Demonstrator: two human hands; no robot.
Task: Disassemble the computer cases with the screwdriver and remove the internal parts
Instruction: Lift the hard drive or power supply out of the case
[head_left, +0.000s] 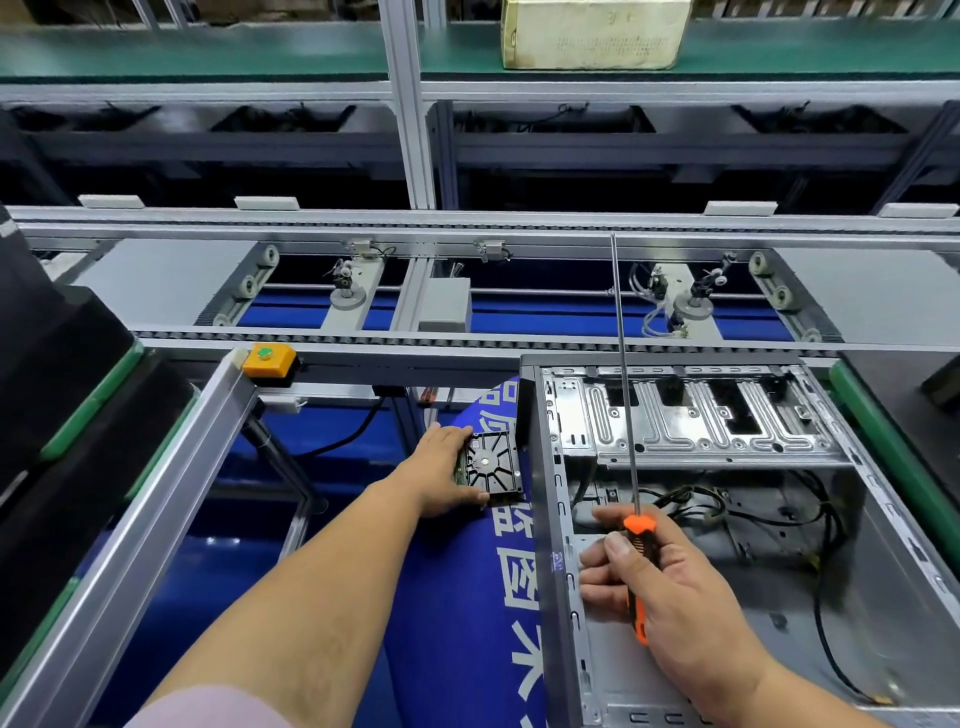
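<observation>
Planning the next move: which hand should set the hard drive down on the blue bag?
Left. The left hand already grips the hard drive above the blue bag; the right hand holds the screwdriver over the case.

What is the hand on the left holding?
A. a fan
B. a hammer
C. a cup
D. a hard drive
D: the left hand grips a hard drive over the blue bag, beside the open case; the right hand holds the screwdriver.

1 computer case (727, 519), 1 screwdriver (626, 415), 1 hard drive (491, 467), 2 hands (670, 587)
</observation>
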